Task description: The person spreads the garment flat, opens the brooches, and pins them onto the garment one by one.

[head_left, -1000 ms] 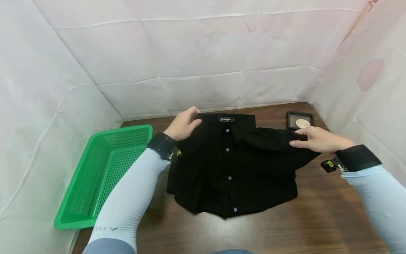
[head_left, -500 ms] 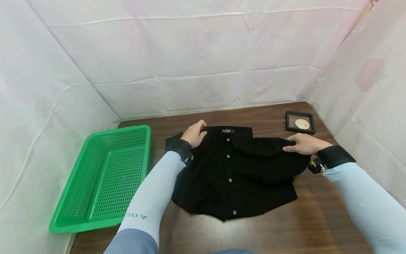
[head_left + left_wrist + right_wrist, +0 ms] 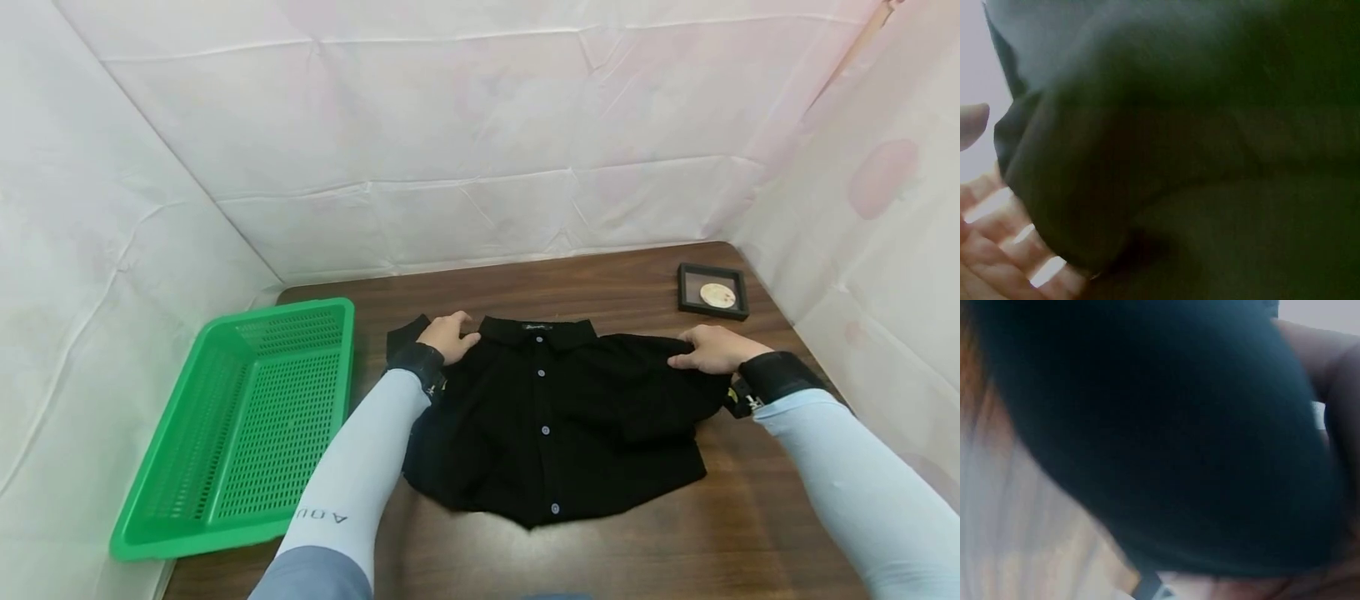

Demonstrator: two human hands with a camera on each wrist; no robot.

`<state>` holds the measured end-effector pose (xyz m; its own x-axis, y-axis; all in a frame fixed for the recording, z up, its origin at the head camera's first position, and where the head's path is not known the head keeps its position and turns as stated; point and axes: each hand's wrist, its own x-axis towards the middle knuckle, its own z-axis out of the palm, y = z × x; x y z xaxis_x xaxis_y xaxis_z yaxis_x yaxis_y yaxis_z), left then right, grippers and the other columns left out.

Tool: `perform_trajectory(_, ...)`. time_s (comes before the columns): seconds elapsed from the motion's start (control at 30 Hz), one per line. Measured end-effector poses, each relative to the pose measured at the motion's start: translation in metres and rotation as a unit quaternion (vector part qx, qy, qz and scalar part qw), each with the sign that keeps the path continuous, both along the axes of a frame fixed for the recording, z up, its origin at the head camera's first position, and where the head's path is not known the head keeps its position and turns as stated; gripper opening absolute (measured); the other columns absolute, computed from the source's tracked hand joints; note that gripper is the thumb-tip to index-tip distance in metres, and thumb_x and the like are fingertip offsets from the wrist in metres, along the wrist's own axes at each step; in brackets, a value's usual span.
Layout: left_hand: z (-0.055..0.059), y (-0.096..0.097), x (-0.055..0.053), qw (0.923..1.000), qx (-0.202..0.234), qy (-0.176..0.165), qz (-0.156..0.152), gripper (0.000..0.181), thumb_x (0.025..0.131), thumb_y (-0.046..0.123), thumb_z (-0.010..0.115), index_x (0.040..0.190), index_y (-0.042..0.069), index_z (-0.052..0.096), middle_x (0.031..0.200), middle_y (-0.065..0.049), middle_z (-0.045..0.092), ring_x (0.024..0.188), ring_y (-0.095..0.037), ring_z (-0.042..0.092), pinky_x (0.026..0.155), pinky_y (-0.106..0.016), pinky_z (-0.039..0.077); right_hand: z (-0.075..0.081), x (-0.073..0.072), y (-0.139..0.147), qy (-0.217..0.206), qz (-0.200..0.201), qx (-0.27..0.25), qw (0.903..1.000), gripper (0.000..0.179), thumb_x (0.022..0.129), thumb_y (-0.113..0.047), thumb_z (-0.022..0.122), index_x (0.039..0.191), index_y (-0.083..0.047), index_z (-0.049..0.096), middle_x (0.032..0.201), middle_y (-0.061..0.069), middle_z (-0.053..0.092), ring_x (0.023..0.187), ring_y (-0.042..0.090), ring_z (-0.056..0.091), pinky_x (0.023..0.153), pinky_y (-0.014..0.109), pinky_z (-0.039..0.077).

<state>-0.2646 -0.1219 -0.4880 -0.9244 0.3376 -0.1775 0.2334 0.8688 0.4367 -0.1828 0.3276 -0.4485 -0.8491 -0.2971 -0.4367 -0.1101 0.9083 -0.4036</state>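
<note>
A black button-up shirt [image 3: 510, 417] lies front up on the wooden table, with its collar toward the back wall. At the shoulder on the left, my left hand [image 3: 447, 337] touches the cloth. In the left wrist view its fingers [image 3: 1007, 234] are spread beneath the dark fabric and the thumb stands apart from it. My right hand [image 3: 718, 348] pinches the shirt's sleeve on the right between thumb and fingers. Dark cloth [image 3: 1166, 437] fills most of the right wrist view and hides much of that grip.
A green perforated plastic basket [image 3: 285, 433] stands on the left of the table. At the back right lies a small black frame [image 3: 712, 315] with a round pale disc [image 3: 717, 295] in it. White sheeting walls [image 3: 480, 217] enclose the back and sides.
Both hands have come down and nearer with the shirt, which now lies flatter on the table. The collar has folded over, and my left hand has loosened its hold at the shoulder.
</note>
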Motion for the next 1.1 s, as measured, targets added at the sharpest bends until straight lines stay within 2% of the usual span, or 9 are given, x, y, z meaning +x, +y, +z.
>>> perform_trajectory(0.1,0.006,-0.009,0.001,0.9987,-0.043,-0.023,0.016,0.050,0.101,0.038,0.047,0.138,0.005,0.049,0.133,-0.015,0.056,0.118,-0.033,0.055,0.096,-0.048,0.044,0.004,-0.002,-0.006,0.026,-0.005,0.022,0.9994,0.059,0.096,-0.036,0.058,0.132,0.010,0.048,0.124,0.034,0.053,0.111,0.051,0.051,0.085,0.057,0.045)
perform_trajectory(0.2,0.012,-0.017,0.001,0.9961,-0.077,-0.033,0.026,0.045,0.103,0.031,0.038,0.133,0.000,0.053,0.128,-0.017,0.058,0.114,-0.033,0.057,0.096,-0.048,0.044,0.009,-0.005,-0.016,0.053,-0.003,0.013,0.9985,0.051,0.096,-0.030,0.058,0.130,0.008,0.050,0.123,0.033,0.054,0.110,0.049,0.052,0.085,0.057,0.044)
perform_trajectory(0.3,0.015,-0.024,0.000,0.9933,-0.100,-0.045,0.035,0.036,0.101,0.020,0.037,0.110,-0.002,0.065,0.106,-0.017,0.065,0.093,-0.031,0.062,0.084,-0.045,0.049,0.012,-0.010,-0.028,0.062,-0.002,-0.007,0.9980,0.049,0.097,-0.028,0.058,0.131,0.007,0.050,0.127,0.032,0.052,0.113,0.048,0.051,0.089,0.058,0.042)
perform_trajectory(0.4,0.011,-0.029,-0.001,0.9915,-0.115,-0.053,0.033,0.026,0.095,0.012,0.045,0.084,0.002,0.066,0.080,-0.012,0.060,0.069,-0.026,0.056,0.065,-0.038,0.047,0.009,-0.016,-0.039,0.049,0.000,-0.014,0.9987,0.051,0.098,-0.029,0.056,0.134,0.007,0.048,0.130,0.031,0.050,0.115,0.047,0.050,0.092,0.058,0.041)
perform_trajectory(0.5,0.006,-0.031,-0.002,0.9912,-0.120,-0.050,0.027,0.022,0.091,0.008,0.051,0.074,0.005,0.064,0.069,-0.008,0.055,0.060,-0.022,0.051,0.057,-0.034,0.042,0.002,-0.022,-0.047,0.034,0.002,-0.006,0.9994,0.050,0.098,-0.028,0.056,0.133,0.007,0.049,0.127,0.029,0.053,0.113,0.045,0.052,0.091,0.056,0.042)
perform_trajectory(0.63,0.002,-0.030,-0.002,0.9918,-0.115,-0.044,0.036,0.018,0.092,0.011,0.055,0.081,0.004,0.066,0.072,-0.009,0.058,0.061,-0.022,0.053,0.058,-0.035,0.044,-0.009,-0.030,-0.053,0.018,-0.006,0.001,0.9998,0.046,0.097,-0.026,0.058,0.128,0.007,0.052,0.121,0.027,0.057,0.108,0.042,0.055,0.087,0.053,0.045)
perform_trajectory(0.83,0.004,-0.023,-0.003,0.9930,-0.108,-0.029,0.039,0.023,0.097,0.021,0.055,0.104,0.002,0.066,0.092,-0.012,0.066,0.078,-0.024,0.061,0.073,-0.041,0.050,-0.019,-0.039,-0.060,-0.041,-0.013,-0.007,0.9990,0.054,0.094,-0.032,0.062,0.128,0.008,0.051,0.120,0.026,0.057,0.106,0.040,0.056,0.086,0.050,0.046)
perform_trajectory(1.0,0.018,-0.019,-0.003,0.9949,-0.097,-0.010,0.026,0.023,0.098,0.017,0.054,0.111,0.002,0.066,0.103,-0.014,0.067,0.089,-0.026,0.064,0.081,-0.043,0.051,-0.017,-0.043,-0.063,-0.087,0.043,-0.031,0.9948,0.054,0.098,-0.026,0.056,0.135,0.012,0.045,0.132,0.031,0.049,0.119,0.045,0.049,0.094,0.053,0.043)
perform_trajectory(1.1,0.032,-0.022,-0.006,0.9952,-0.097,0.008,0.010,0.023,0.098,0.016,0.054,0.113,0.003,0.065,0.106,-0.014,0.067,0.093,-0.027,0.064,0.083,-0.043,0.051,-0.004,-0.045,-0.062,-0.082,0.069,-0.051,0.9929,0.051,0.100,-0.022,0.052,0.137,0.013,0.042,0.137,0.033,0.043,0.123,0.048,0.043,0.097,0.055,0.040)
